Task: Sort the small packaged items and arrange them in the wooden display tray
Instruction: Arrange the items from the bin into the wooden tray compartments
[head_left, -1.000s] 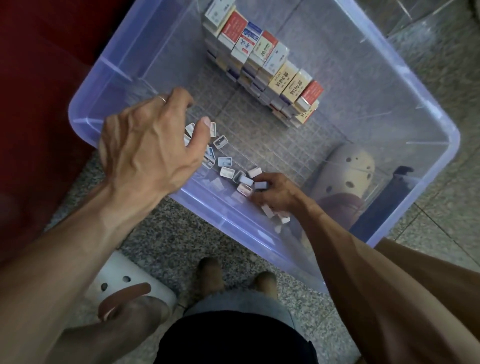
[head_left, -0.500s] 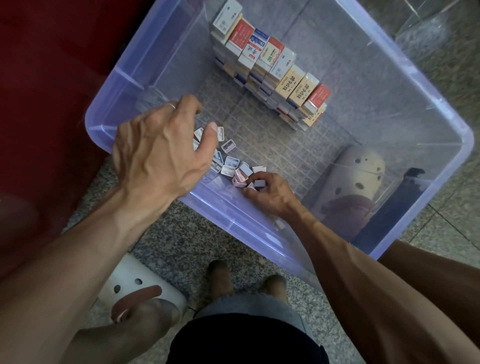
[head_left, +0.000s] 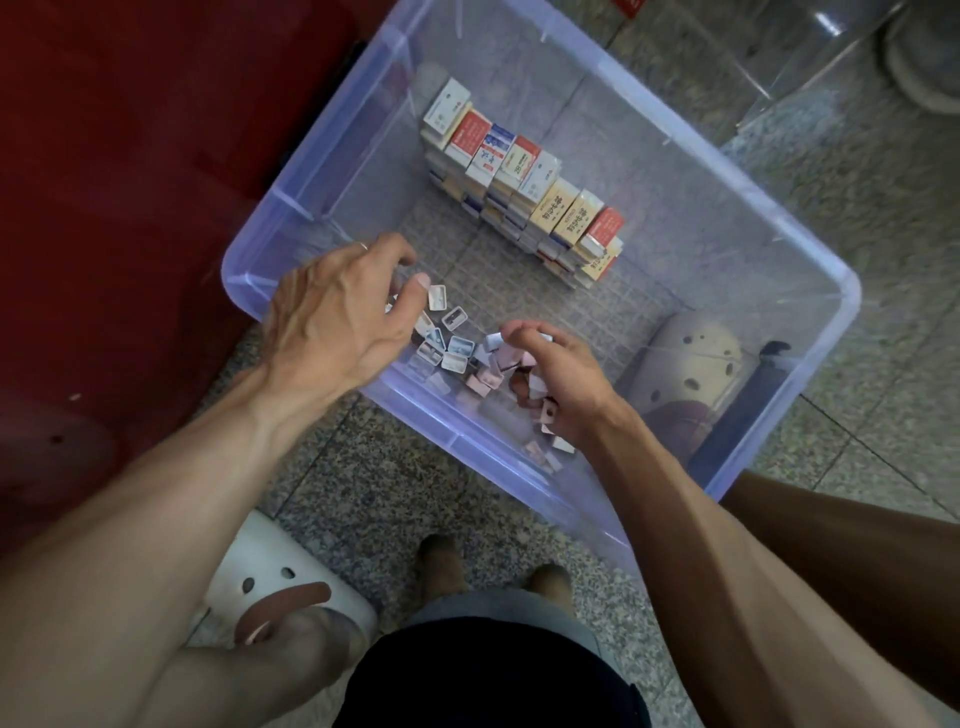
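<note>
Over the small packets (head_left: 457, 347), left hand (head_left: 332, 317) fingers (head_left: 400, 257) loosely curled.

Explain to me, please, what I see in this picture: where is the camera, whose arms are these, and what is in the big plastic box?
There is no machine here. A person wears one camera on the head, so the single picture looks down along that person's own arms to the floor.

Both hands reach into a clear plastic storage bin that stands on the stone floor. Against its far wall stands a neat stack of cartons, red, white and tan. Near the front wall lies a loose pile of small packets, pale blue and pink.

The left hand hangs over the blue packets with curled fingers; whether it has a grip on one is hidden. The right hand is cupped around several pink packets.

No wooden tray is in view.
</note>
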